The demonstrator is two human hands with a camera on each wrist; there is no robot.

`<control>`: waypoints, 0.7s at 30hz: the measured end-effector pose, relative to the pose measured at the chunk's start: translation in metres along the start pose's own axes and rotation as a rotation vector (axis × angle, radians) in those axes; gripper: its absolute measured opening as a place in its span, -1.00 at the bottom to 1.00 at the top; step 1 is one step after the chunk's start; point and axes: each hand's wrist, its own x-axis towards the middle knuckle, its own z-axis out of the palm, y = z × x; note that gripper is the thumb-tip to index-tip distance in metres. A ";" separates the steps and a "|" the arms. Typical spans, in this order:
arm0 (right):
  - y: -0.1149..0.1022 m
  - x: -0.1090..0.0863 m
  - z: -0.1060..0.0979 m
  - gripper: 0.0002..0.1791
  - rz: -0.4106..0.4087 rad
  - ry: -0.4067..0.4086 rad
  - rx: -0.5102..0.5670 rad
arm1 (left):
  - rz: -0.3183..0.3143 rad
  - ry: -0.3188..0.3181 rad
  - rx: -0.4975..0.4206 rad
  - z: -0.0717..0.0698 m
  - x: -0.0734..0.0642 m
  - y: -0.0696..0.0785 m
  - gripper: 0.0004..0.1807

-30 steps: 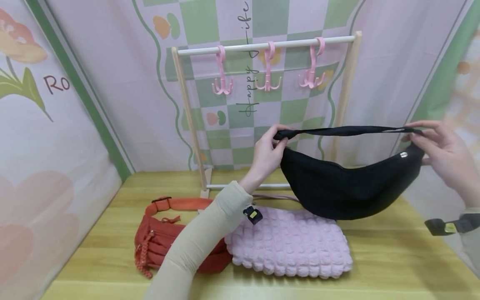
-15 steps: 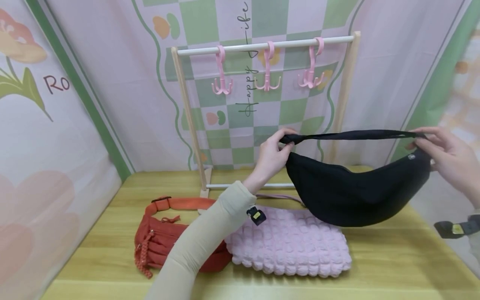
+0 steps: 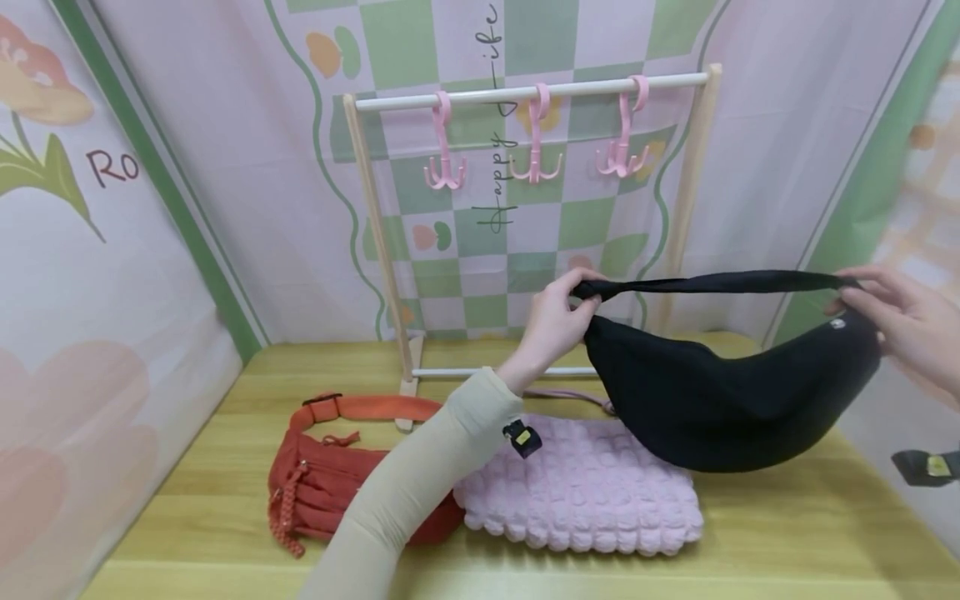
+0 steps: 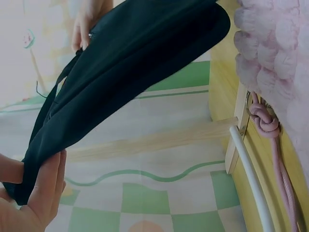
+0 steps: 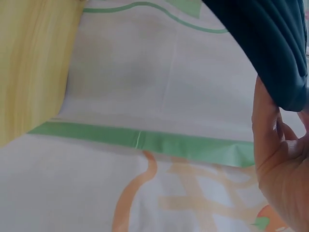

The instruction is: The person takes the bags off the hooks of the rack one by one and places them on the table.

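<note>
A black crescent-shaped shoulder bag (image 3: 735, 400) hangs in the air at the right of the head view, its strap (image 3: 720, 283) stretched above it. My left hand (image 3: 555, 321) pinches the left end, where strap and bag meet. At the other end, by a small light tag, my right hand (image 3: 911, 321) grips the bag and strap. In the left wrist view the left fingers (image 4: 46, 188) are bent round the black fabric. Below the bag, a pink puffy quilted bag (image 3: 577, 492) lies on the table, its cord partly hidden.
A red waist bag (image 3: 330, 487) lies on the wooden table (image 3: 187, 500), partly behind the left sleeve. Behind stands a rack with a white top bar (image 3: 487, 96) and wooden posts. Pink hooks hang from it: left (image 3: 444, 150), middle (image 3: 536, 142), right (image 3: 622, 142).
Both hands have carried the black bag a little to the right and downward, keeping hold of its two ends. The pink bag, red bag and rack stay where they were.
</note>
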 end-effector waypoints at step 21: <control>0.031 -0.005 -0.008 -0.58 0.091 -0.144 0.046 | -0.069 -0.102 0.106 0.013 -0.005 -0.005 -0.80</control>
